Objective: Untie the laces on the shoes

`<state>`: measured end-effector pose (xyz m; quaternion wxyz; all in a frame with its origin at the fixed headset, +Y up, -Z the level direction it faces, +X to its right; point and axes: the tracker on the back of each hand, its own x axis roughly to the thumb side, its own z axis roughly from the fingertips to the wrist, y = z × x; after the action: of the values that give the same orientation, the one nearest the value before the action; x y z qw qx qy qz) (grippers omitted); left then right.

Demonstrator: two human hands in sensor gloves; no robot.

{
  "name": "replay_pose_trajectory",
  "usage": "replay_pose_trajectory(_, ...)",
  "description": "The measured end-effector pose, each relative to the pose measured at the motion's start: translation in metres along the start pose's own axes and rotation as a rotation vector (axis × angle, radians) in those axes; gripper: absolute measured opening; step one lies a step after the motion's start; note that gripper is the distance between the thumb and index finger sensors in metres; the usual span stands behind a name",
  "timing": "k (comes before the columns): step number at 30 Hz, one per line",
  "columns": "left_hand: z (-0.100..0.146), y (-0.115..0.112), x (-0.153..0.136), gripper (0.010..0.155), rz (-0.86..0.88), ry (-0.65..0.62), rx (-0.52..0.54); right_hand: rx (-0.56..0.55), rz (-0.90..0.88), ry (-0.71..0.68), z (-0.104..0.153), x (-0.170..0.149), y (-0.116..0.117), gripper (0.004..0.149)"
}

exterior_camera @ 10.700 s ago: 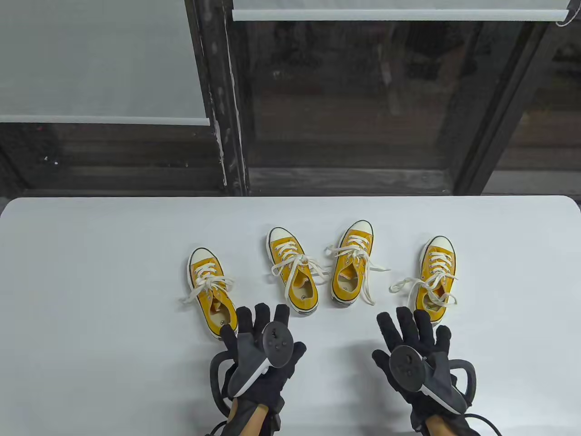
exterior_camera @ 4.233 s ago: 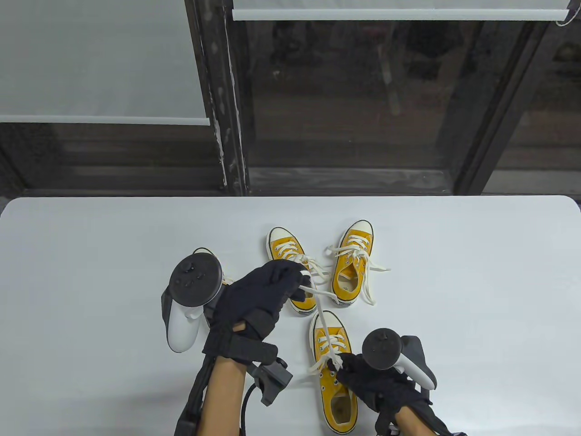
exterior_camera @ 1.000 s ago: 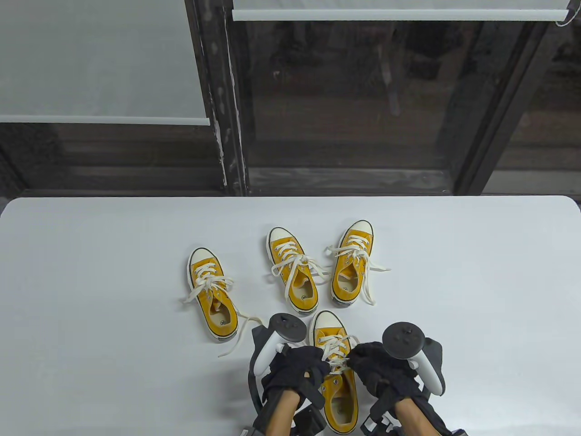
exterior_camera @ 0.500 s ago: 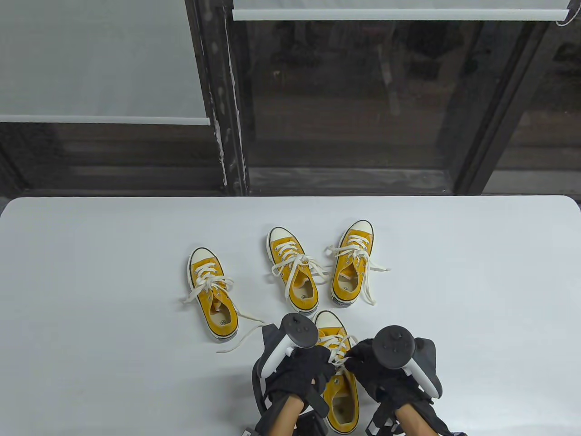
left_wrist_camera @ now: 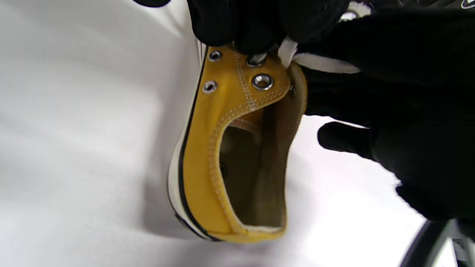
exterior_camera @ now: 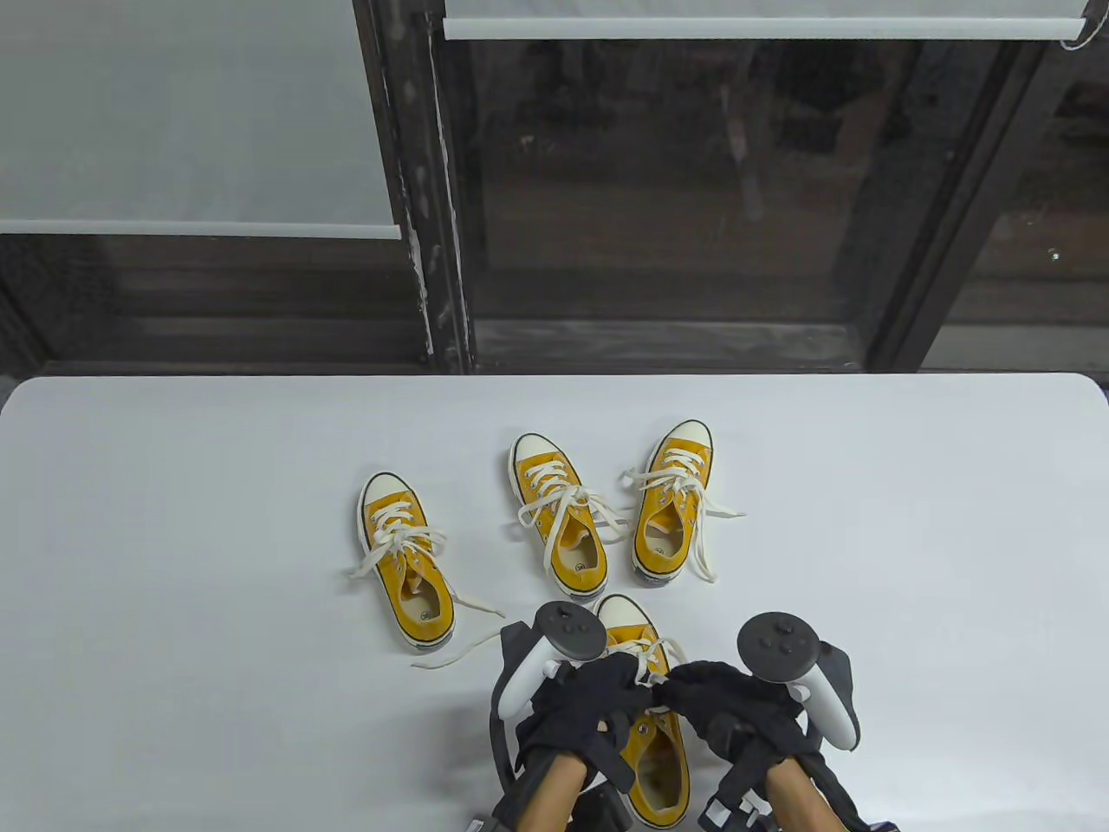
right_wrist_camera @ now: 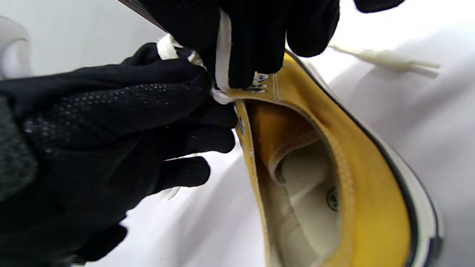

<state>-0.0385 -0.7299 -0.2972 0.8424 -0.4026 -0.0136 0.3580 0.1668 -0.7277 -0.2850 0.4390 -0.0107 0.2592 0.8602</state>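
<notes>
Four yellow shoes are sitting on the white table [exterior_camera: 173,485], and the nearest shoe [exterior_camera: 663,771] is lying toes-away at the front edge, between the two gloved hands. The left hand [exterior_camera: 585,706] and the right hand [exterior_camera: 723,706] are meeting over its upper eyelets, fingertips almost touching, each with its fingers curled and pinching the white lace [exterior_camera: 645,672] where it crosses the tongue. In the left wrist view the left hand's fingers [left_wrist_camera: 237,22] are pressing down at the top eyelets of the shoe's side [left_wrist_camera: 207,163], with a strip of lace [left_wrist_camera: 319,63] showing against the right hand's glove. In the right wrist view the right hand's fingers [right_wrist_camera: 252,37] are gripping a flat run of lace [right_wrist_camera: 223,48] just above the eyelets, while the left hand is closing in beside it. One loose end of lace [exterior_camera: 455,646] is trailing across the table to the left of the hands. The other three shoes are standing farther back: one at the left [exterior_camera: 405,555], one in the middle [exterior_camera: 559,520], one at the right [exterior_camera: 671,507], their laces lying in bows or loops, well apart from the hands.
</notes>
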Motion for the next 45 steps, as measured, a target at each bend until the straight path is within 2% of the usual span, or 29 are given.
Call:
replay_pose_trajectory(1, 0.000, 0.000, -0.001, 0.041, 0.024, -0.012, -0.014, -0.014, 0.001, 0.010, 0.001, 0.000, -0.001, 0.039)
replay_pose_trajectory(4, 0.001, 0.001, 0.000, 0.042, 0.041, -0.040, -0.031, -0.173, 0.171, 0.055, 0.005, 0.004, -0.002, 0.038)
replay_pose_trajectory(6, 0.002, 0.000, 0.001, 0.041, 0.034, -0.051, -0.036, -0.153, 0.262, 0.010, 0.005, 0.008, 0.000, 0.037)
replay_pose_trajectory(8, 0.003, 0.001, 0.003, 0.041, 0.017, -0.050, -0.020, -0.116, 0.253, -0.044, 0.006, 0.011, 0.002, 0.048)
replay_pose_trajectory(11, 0.004, 0.000, 0.004, 0.042, -0.007, -0.047, -0.006, -0.170, 0.331, -0.085, 0.010, 0.016, 0.003, 0.036)
replay_pose_trajectory(13, 0.005, 0.001, 0.003, 0.042, 0.010, -0.049, -0.008, -0.223, 0.357, -0.087, 0.012, 0.016, 0.002, 0.034)
replay_pose_trajectory(16, 0.006, 0.003, 0.002, 0.042, 0.041, -0.067, -0.012, -0.182, 0.264, -0.064, 0.010, 0.012, 0.001, 0.035)
replay_pose_trajectory(17, 0.006, 0.002, 0.003, 0.047, 0.046, -0.074, -0.018, -0.140, 0.232, -0.068, 0.008, 0.011, 0.001, 0.035)
replay_pose_trajectory(19, 0.006, 0.000, 0.005, 0.067, 0.009, -0.067, -0.001, -0.114, 0.187, -0.062, 0.007, 0.009, 0.001, 0.036)
replay_pose_trajectory(21, 0.006, -0.002, 0.008, 0.073, -0.025, -0.055, 0.018, -0.066, 0.149, -0.068, 0.005, 0.008, 0.001, 0.035)
replay_pose_trajectory(23, 0.007, -0.002, 0.009, 0.067, -0.043, -0.043, 0.033, -0.020, 0.097, -0.061, 0.003, 0.007, 0.001, 0.035)
replay_pose_trajectory(25, 0.008, 0.000, 0.008, 0.055, -0.058, -0.020, 0.075, 0.002, 0.073, -0.064, 0.002, 0.005, 0.001, 0.035)
replay_pose_trajectory(28, 0.008, 0.000, 0.008, 0.051, -0.042, -0.022, 0.064, 0.001, 0.060, -0.051, 0.002, 0.005, 0.000, 0.036)
replay_pose_trajectory(33, 0.012, 0.001, 0.009, 0.043, -0.140, 0.059, 0.172, -0.253, 0.232, 0.004, 0.011, 0.007, -0.007, 0.034)
replay_pose_trajectory(35, 0.012, 0.000, 0.010, 0.039, -0.137, 0.060, 0.172, -0.256, 0.231, 0.000, 0.011, 0.007, -0.008, 0.034)
replay_pose_trajectory(38, 0.013, 0.000, 0.012, 0.042, -0.160, 0.065, 0.194, -0.247, 0.277, -0.015, 0.011, 0.009, -0.005, 0.034)
replay_pose_trajectory(41, 0.014, 0.001, 0.011, 0.041, -0.148, 0.065, 0.199, -0.297, 0.334, -0.016, 0.012, 0.011, -0.004, 0.027)
replay_pose_trajectory(45, 0.020, 0.001, 0.014, 0.038, -0.250, 0.166, 0.342, -0.433, 0.404, 0.048, 0.017, 0.010, -0.007, 0.031)
